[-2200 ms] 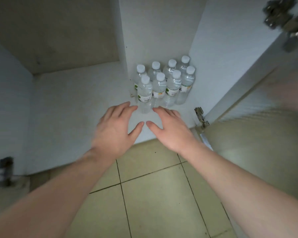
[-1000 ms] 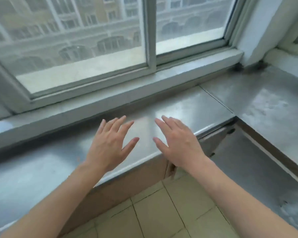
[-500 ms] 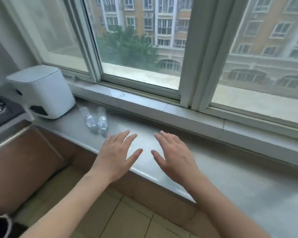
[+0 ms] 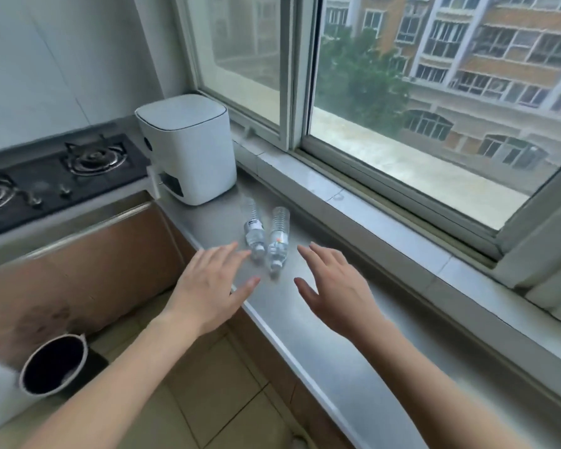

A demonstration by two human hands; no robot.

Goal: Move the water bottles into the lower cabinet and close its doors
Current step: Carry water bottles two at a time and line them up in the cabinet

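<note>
At the far left a gas hob (image 4: 55, 176) is sitting in the table (image 4: 321, 325), with a dark-lined bin (image 4: 54, 364) standing on the floor below it. Just right of the hob a white appliance (image 4: 188, 147) is standing near the window (image 4: 402, 92).

Next comes the left hand (image 4: 212, 286), spread flat with nothing in it, its fingertips reaching to just beside the left bottle (image 4: 255, 230). It is hard to tell whether they are touching it yet. Both bottles are lying on their sides on the table, caps pointing toward the person, the right bottle (image 4: 278, 236) lying just beside the left one and perhaps touching it. To their right the right hand (image 4: 332, 286) is hovering, also splayed and empty, apart from the bottles.

The 2 hands are flanking the pair, so the step in hand is probably picking up 1 bottle each. The cabinet itself is not in view.

The risks lie in the bottles being round and lying loose: a glancing touch from a flat palm could be sending 1 rolling along the smooth metal, toward the appliance or off the front edge onto the tiles. Grabbing near the narrow cap end could also be letting a full bottle slip.
</note>
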